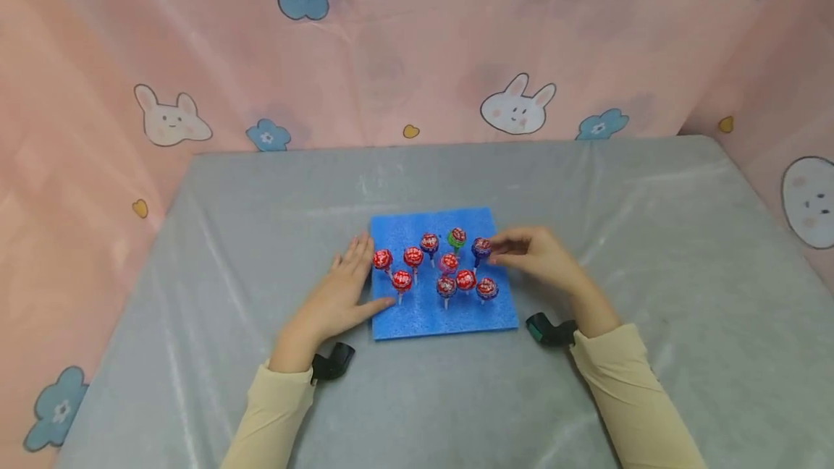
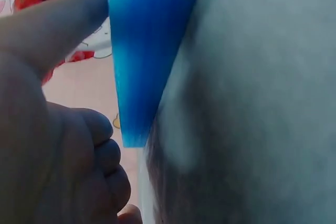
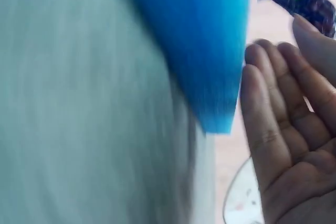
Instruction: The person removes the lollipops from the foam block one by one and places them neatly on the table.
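A blue foam board (image 1: pixel 417 320) lies on the table with several wrapped lollipops standing in it on white sticks. Flat along the board's left edge rests my left hand (image 1: pixel 335 302), its fingers stretched out and the thumb over the near-left surface, close to a red lollipop (image 1: pixel 401 281). At the right edge my right hand (image 1: pixel 537 259) has its thumb and fingers apart, with the tips right at a purple lollipop (image 1: pixel 481 247). In the right wrist view, the thumb tip overlaps that purple lollipop (image 3: pixel 315 11), and the other fingers lie loosely bent beside the board.
A green lollipop (image 1: pixel 457 237) stands near the board's back edge, left of the purple one. The grey-covered table (image 1: pixel 274 201) extends around the board. A pink curtain (image 1: pixel 404 42) with rabbits and flowers hangs behind. Black wrist devices (image 1: pixel 550 330) sit below both hands.
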Demonstrator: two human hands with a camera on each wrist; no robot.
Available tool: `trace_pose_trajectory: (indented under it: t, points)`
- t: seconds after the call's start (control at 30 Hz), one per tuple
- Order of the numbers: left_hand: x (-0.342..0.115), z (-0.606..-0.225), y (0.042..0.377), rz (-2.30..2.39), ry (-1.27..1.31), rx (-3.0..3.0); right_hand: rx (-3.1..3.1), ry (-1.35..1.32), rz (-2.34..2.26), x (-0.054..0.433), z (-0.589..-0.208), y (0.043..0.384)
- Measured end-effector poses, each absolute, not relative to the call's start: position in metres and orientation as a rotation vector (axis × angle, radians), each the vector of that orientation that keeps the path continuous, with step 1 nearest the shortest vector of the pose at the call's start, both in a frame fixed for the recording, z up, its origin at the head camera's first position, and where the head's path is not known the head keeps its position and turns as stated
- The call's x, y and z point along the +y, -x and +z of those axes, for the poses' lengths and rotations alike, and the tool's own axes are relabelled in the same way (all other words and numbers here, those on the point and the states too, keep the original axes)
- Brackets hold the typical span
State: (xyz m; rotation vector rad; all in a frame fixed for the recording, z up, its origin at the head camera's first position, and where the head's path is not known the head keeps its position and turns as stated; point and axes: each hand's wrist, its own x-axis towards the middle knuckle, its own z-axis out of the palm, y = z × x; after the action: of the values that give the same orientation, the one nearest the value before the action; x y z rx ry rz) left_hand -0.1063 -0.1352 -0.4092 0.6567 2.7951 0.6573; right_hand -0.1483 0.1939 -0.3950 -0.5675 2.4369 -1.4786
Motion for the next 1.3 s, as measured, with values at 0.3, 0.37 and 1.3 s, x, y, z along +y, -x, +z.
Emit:
trace_pose_trajectory:
  t: [0.3,0.37,1.3]
  points:
    - [-0.129,-0.411,0.105,0.564,-0.625,2.823,2.375,0.521,-1.535,0.186,-0.403,0.145]
    - [-0.128,-0.41,0.105,0.54,-0.622,2.828,2.391,0.517,-1.537,0.184,-0.405,0.145]
    - [-0.125,-0.409,0.101,0.548,-0.581,2.824,2.402,0.469,-1.612,0.179,-0.414,0.145]
